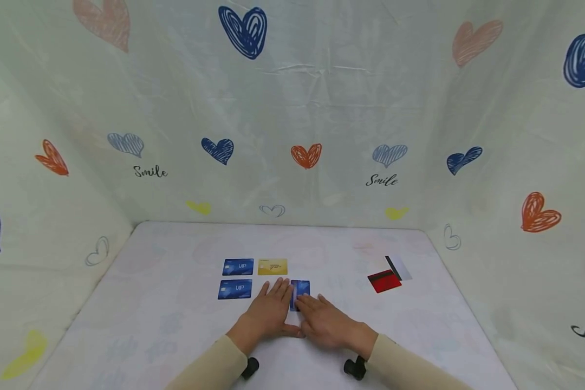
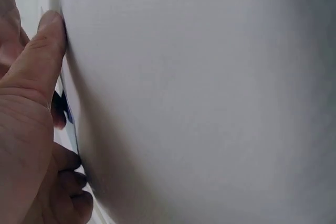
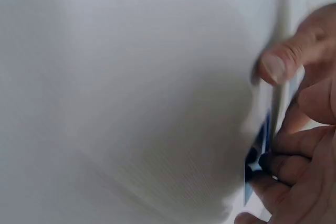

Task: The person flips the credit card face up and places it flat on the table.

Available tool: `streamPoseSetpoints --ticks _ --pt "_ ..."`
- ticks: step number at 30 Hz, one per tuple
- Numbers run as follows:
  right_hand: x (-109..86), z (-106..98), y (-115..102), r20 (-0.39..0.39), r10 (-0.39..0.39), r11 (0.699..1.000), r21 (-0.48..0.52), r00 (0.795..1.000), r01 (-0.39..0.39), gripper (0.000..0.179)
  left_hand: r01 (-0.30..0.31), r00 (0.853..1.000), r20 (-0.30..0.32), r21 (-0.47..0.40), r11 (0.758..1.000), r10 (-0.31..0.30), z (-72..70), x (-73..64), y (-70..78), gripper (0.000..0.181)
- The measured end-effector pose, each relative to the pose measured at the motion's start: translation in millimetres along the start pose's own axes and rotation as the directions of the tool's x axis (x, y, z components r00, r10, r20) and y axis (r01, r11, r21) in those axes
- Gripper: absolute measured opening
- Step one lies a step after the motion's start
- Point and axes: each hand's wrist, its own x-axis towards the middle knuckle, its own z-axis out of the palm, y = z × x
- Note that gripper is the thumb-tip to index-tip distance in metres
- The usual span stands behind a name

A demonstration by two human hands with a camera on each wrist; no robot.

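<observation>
In the head view a blue card lies upright lengthwise on the white table, partly covered by fingers. My left hand rests flat with extended fingers along the card's left side. My right hand reaches in from the right, its fingertips touching the card's face and right edge. The right wrist view shows the same blue card edge-on under the right fingertips. Beyond the left fingers lie two blue VIP cards, one above the other, and a gold card.
At the right of the table a red card overlaps a whitish card with a black stripe. A curtain printed with hearts and "Smile" surrounds the table's back and sides.
</observation>
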Motion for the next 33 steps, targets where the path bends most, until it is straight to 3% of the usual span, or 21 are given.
streamPoseSetpoints --ticks 4,8,12,15,21,33 --pt "5.0 -5.3 9.8 -0.070 -0.033 0.999 -0.003 0.997 0.032 0.053 0.002 1.000 0.011 0.004 1.000 -0.002 2.4 -2.8 6.7 0.114" --pt "14.4 -10.9 22.8 -0.138 -0.040 0.997 -0.076 0.990 0.029 0.051 -0.047 0.998 0.033 0.032 0.998 0.046 4.3 -8.7 23.3 0.110" --pt "26.1 -14.4 30.7 -0.117 -0.039 0.996 -0.080 0.992 0.030 0.052 -0.099 0.994 0.037 0.041 0.994 0.098 5.7 -16.5 40.1 0.111" --pt "32.7 -14.2 32.6 -0.087 -0.052 0.997 -0.065 0.995 0.047 0.052 -0.108 0.993 0.043 0.032 0.994 0.106 6.2 -19.7 43.9 0.112" --pt "33.1 -11.6 34.1 -0.064 -0.044 0.992 -0.120 0.997 0.036 0.052 -0.102 0.993 0.067 0.047 0.994 0.099 5.9 -20.4 38.6 0.109" --pt "7.4 1.3 29.3 -0.126 -0.011 0.958 -0.286 0.992 -0.025 0.052 -0.026 0.998 0.061 0.032 0.999 0.024 0.4 -28.3 13.1 0.102"
